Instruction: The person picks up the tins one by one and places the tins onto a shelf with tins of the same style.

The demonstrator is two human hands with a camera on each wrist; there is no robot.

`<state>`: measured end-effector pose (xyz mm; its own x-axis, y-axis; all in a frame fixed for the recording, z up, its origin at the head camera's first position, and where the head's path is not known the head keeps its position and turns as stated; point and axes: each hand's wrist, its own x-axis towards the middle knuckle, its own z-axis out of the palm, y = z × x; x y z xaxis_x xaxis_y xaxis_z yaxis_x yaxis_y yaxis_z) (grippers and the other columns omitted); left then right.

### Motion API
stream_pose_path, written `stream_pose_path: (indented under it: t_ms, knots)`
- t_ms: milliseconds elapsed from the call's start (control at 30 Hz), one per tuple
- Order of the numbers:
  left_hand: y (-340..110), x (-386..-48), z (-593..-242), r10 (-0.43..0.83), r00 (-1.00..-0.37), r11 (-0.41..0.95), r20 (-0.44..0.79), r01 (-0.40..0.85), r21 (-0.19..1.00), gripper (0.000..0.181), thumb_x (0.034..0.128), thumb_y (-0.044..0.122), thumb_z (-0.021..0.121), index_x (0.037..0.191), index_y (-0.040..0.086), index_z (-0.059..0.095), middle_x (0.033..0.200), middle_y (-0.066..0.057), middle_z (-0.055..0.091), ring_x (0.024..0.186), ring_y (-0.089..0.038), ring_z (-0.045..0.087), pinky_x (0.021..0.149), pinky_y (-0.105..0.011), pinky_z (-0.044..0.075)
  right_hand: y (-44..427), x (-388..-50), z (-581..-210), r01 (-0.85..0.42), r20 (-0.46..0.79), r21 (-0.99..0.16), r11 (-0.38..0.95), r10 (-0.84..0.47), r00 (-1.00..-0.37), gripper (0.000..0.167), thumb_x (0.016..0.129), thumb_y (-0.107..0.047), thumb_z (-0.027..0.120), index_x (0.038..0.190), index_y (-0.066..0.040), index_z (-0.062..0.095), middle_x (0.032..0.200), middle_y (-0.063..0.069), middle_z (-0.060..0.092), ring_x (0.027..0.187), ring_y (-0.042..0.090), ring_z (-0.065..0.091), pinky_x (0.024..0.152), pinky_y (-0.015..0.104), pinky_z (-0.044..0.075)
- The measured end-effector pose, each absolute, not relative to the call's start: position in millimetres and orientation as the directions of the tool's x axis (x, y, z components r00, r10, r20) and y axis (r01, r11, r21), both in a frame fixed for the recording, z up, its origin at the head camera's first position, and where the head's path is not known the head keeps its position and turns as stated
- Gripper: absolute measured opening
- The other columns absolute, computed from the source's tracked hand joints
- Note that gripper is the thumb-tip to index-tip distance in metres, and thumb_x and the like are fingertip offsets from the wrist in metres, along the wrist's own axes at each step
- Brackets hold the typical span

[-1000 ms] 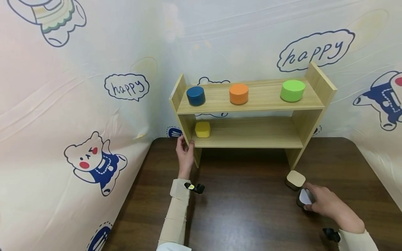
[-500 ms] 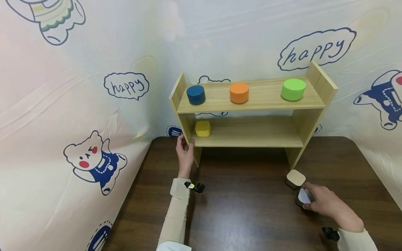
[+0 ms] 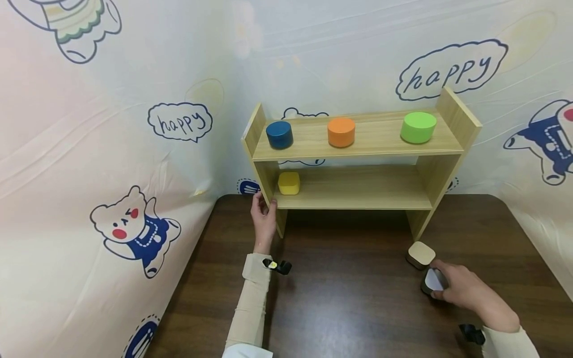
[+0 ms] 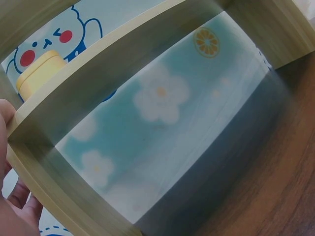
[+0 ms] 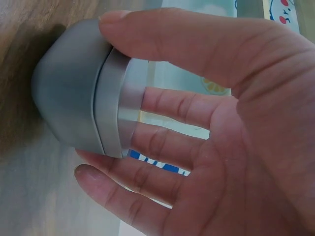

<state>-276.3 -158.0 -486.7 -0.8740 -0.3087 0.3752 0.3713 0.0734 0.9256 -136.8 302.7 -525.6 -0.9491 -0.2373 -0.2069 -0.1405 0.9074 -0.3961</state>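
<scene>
My left hand [image 3: 263, 219] grips the left side panel of a two-tier wooden shelf [image 3: 358, 203], its thumb at the front edge. In the left wrist view the fingers [image 4: 24, 201] lie on the panel's outer face. On the dark table, my right hand [image 3: 470, 291] pinches a small grey tin [image 3: 433, 281] between thumb and fingers. A lid seam shows on the tin [image 5: 74, 88] in the right wrist view. Close beside it sits a rounded-square tin [image 3: 421, 254] with a cream top.
Along the top tier stand a blue tin [image 3: 279, 135], an orange tin [image 3: 341, 133] and a green tin [image 3: 418, 128]. A yellow tin [image 3: 288, 184] occupies the lower tier's left end. Printed cloth [image 3: 201, 49] hangs behind and beside the wooden table [image 3: 340, 298].
Both hands keep their holds. The grey tin and right hand have shifted very slightly left, and the head view has tilted a touch; the shelf and the tins on it stay put.
</scene>
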Motion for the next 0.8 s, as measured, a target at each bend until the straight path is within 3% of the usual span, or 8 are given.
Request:
stream_pose_path:
  t_ms: [300,800]
  knots:
    - [-162.6,-295.3,-511.1,-0.333,-0.87,0.084,0.364,0.358,0.93,0.036,0.101,-0.001,0.058,0.137,-0.003,0.055,0.13,-0.021,0.06,0.109,-0.015,0.058,0.092,-0.021,0.051,302.0,-135.3,-521.4,-0.142,-0.199,-0.395,0.908,-0.235,-0.951,0.066,0.075,-0.022,0.09,0.129,0.001,0.061,0.103,0.015,0.07,0.084,0.026,0.06,0.065,0.041,0.047]
    - [-165.5,-296.5,-513.6,-0.318,-0.871,0.066,0.373,0.373,0.926,0.034,0.1008,0.0,0.061,0.135,-0.002,0.056,0.13,-0.022,0.06,0.108,-0.015,0.057,0.091,-0.02,0.051,300.3,-134.0,-512.1,-0.176,-0.139,-0.392,0.903,-0.247,-0.959,0.065,0.073,-0.022,0.091,0.126,0.002,0.062,0.096,0.009,0.069,0.081,0.024,0.059,0.064,0.04,0.046]
